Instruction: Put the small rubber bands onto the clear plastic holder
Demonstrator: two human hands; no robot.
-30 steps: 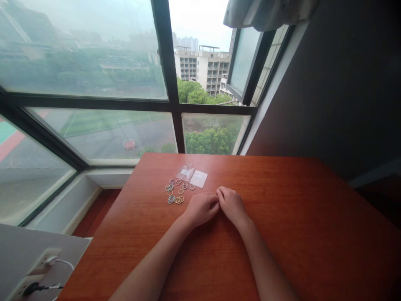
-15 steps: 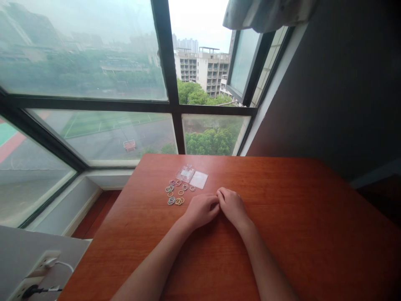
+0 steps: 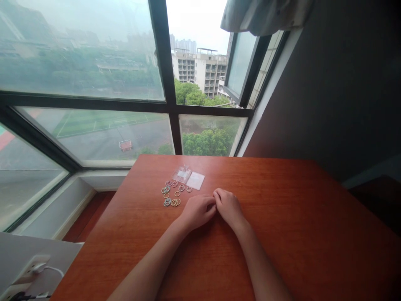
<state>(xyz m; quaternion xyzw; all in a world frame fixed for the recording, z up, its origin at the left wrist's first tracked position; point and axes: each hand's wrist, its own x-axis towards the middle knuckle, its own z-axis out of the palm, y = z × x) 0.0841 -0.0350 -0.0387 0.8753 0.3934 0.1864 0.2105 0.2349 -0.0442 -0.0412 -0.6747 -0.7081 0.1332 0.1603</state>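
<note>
My left hand and my right hand rest on the wooden table with their fingertips meeting. Both have curled, closed fingers, and whatever may be between them is hidden. Left of my left hand lie several small coloured rings that look like elastic hair ties, among them a grey-blue group, a yellow group and a pinkish pair. Just behind them sits a clear plastic box, with a flat whitish translucent panel at its right side.
The reddish-brown table reaches a dark-framed window at the back. A dark wall stands to the right. At lower left, a white plug with its cable sits in a wall socket.
The whole scene has shifted slightly left in view. My hands keep the same closed pose, and the rings and box have not moved on the table.
</note>
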